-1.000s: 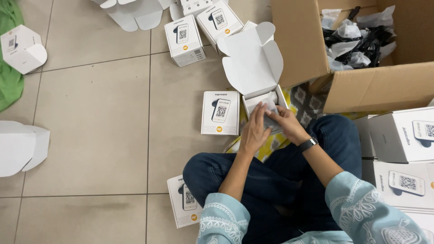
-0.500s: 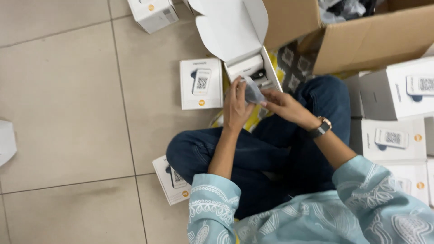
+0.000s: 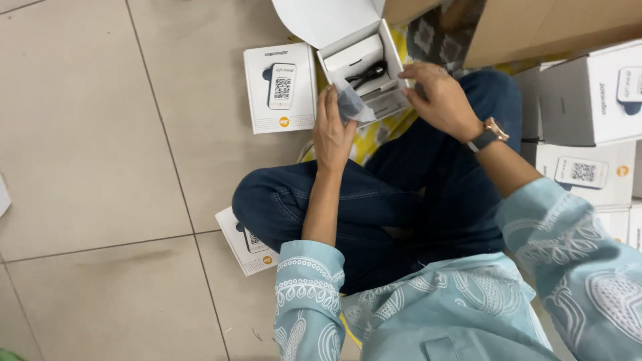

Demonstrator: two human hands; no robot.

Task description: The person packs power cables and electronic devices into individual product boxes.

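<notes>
Clear plastic bag (image 3: 352, 107) is pinched by the fingers of the left hand (image 3: 332, 130) just beside the open white box (image 3: 364, 63) on the lap. That box's right edge is gripped by the right hand (image 3: 438, 100), fingers curled around it.

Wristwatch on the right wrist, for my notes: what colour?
Rose-gold case, dark strap; head view.

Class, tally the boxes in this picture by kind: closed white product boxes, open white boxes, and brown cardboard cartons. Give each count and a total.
Closed white product boxes: 5 (one on the floor beside the left hand, one under the knee, three stacked at right; a further edge at far right is unclear)
Open white box: 1
Brown cardboard carton: 1
Total: 7
</notes>
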